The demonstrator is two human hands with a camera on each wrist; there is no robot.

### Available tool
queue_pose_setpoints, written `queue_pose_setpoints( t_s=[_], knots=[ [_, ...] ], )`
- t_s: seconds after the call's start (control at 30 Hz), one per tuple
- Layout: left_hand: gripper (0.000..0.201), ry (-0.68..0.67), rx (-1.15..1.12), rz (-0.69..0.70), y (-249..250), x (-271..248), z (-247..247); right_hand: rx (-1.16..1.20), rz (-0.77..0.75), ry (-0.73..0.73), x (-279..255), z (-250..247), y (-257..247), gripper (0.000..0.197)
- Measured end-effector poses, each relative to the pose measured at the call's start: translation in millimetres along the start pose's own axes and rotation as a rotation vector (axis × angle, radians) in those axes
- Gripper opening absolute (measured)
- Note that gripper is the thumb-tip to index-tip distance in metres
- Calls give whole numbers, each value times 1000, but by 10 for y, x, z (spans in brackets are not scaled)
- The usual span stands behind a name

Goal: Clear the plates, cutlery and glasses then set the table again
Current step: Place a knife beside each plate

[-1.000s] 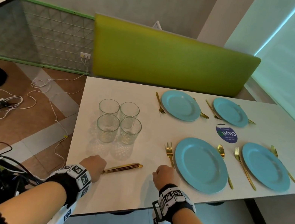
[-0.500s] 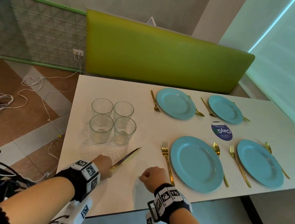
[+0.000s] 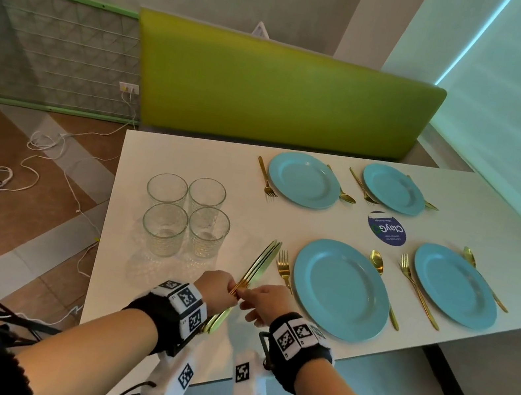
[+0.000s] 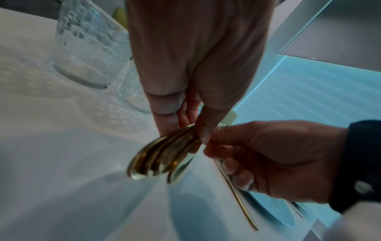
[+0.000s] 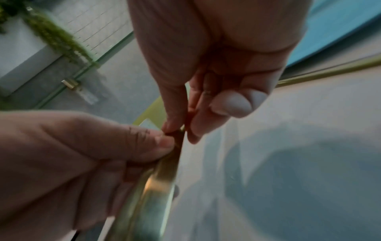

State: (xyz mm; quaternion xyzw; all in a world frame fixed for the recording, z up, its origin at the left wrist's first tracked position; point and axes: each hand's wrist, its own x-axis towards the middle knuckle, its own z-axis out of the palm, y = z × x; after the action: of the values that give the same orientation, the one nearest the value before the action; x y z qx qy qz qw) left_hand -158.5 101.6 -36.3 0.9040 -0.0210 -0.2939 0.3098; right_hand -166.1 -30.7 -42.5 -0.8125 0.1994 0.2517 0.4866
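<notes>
- Left hand (image 3: 218, 289) is gripping the bundle of gold knives (image 3: 260, 260) mid-length, blades fanned up toward the glasses (image 3: 186, 215).
- Right hand (image 3: 263, 302) pinches one knife out of the stack with thumb and forefinger, other fingers loosely curled.
- I'd peel off one at a time, keeping the rest squeezed tight.
- Probably goes by the near blue plate (image 3: 340, 288), beside its fork (image 3: 283, 266).

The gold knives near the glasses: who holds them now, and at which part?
The left hand grips the gold knives around mid-length; the right hand pinches the same bundle beside it.
</notes>
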Motion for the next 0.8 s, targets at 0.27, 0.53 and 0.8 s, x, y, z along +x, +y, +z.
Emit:
queue_pose_setpoints(
  t_s=[0.27,0.53,0.8],
  knots=[
    [9,-27,-84,-2,42,72,109,221,79,-49,47,-89,90,11],
    [11,-38,-259,-42,9,94,195,200,65,-30,41,-116,109,10],
    [13,-13,-378,-118,-5,96,168,151,52,18,30,-87,86,16]
  ],
)
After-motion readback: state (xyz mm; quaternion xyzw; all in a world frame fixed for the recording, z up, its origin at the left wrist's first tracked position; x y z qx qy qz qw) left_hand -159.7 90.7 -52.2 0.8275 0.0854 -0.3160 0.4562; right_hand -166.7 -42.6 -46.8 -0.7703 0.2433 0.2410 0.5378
